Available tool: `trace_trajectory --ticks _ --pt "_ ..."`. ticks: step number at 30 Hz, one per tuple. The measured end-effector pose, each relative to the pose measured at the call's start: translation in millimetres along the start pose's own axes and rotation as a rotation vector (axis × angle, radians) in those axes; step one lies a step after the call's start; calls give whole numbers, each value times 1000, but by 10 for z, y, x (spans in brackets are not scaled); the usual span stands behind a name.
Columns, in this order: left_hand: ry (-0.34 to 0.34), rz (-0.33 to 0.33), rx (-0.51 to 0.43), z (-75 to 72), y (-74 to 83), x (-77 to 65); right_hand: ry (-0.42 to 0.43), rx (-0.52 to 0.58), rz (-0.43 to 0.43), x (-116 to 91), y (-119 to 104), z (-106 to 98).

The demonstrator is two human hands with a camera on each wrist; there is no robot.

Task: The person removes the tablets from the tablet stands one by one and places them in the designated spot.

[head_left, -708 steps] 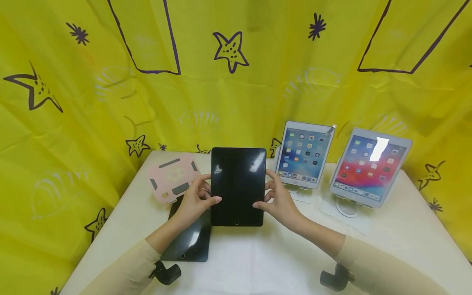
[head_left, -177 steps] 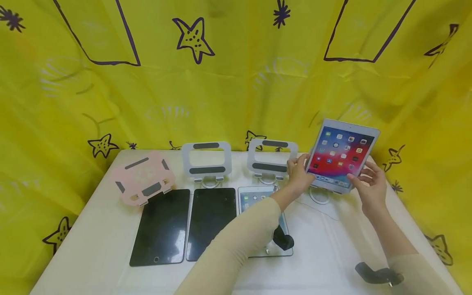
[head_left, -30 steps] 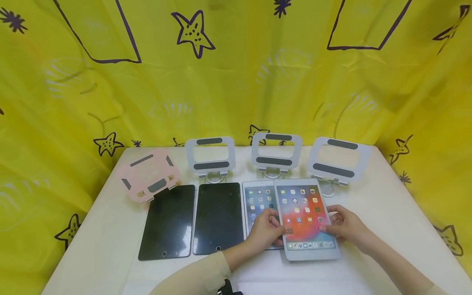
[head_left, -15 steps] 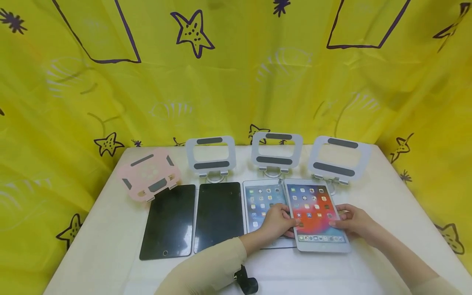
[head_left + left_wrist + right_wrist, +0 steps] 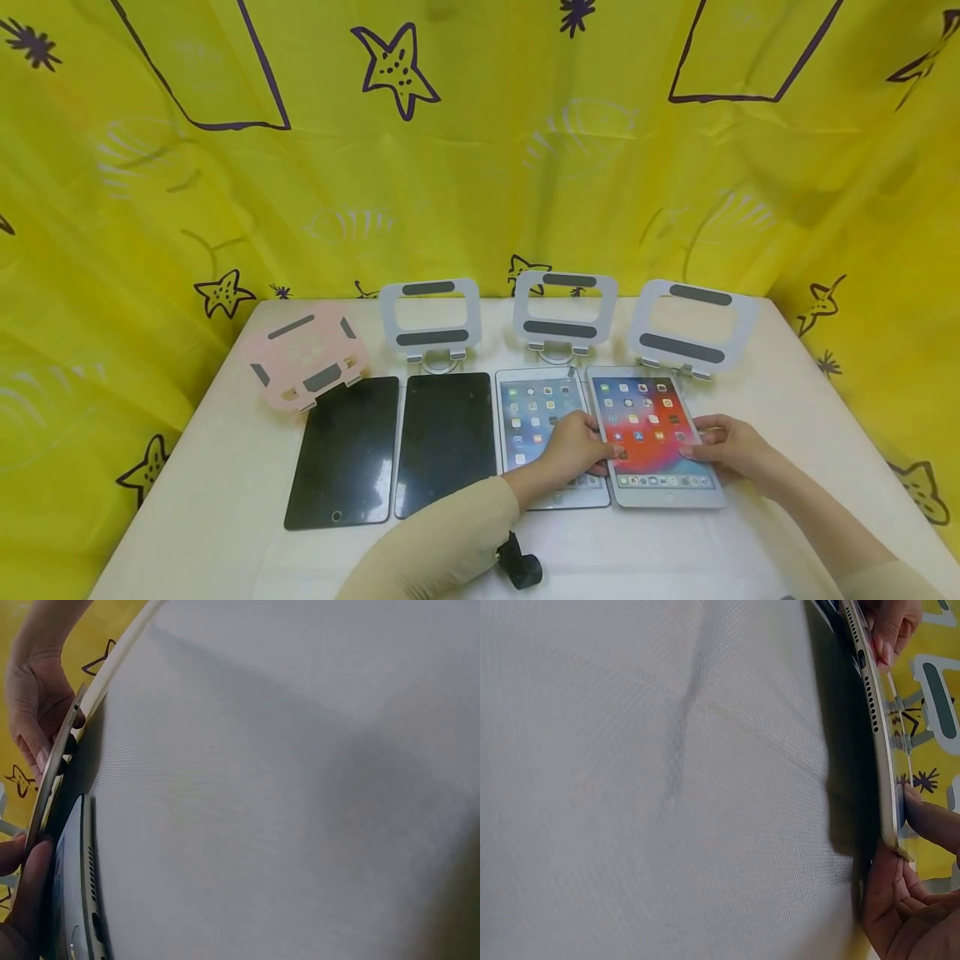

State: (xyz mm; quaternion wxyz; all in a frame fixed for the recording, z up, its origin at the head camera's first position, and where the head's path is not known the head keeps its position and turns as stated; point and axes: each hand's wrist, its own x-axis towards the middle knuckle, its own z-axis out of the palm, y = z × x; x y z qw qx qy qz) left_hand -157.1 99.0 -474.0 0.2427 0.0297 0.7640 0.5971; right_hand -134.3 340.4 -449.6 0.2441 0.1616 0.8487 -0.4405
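Note:
Both hands hold a white tablet (image 5: 648, 425) with a red and blue screen, just above the table at the right end of a row of tablets. My left hand (image 5: 573, 446) pinches its left edge, thumb on the front. The right hand (image 5: 731, 450) pinches the opposite edge the same way. Under my left wrist lies another white tablet (image 5: 536, 408) with a blue screen, partly covered by that hand. In the right wrist view, a dark gap shows beneath the held tablet (image 5: 877, 742); the left wrist view shows its edge (image 5: 56, 765) raised beside the flat tablet (image 5: 81, 877).
Two black tablets (image 5: 345, 450) lie flat to the left. Behind the row stand a pink tablet stand (image 5: 303, 354) and three grey-white stands (image 5: 431, 337) holding nothing. A yellow patterned curtain (image 5: 480, 183) hangs behind the white table (image 5: 202, 500).
The red-screen tablet came off the rightmost stand and moved right, off the blue-screen tablet it overlapped a second ago. Earlier, other tablets left their stands and now lie in the row.

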Motion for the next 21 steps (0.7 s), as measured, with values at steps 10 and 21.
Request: trace_trajectory --ticks 10,21 --pt "-56 43 134 -9 41 -14 61 -78 -43 -8 10 16" --pt "-24 190 323 -130 64 -112 203 -266 -126 -94 -73 103"
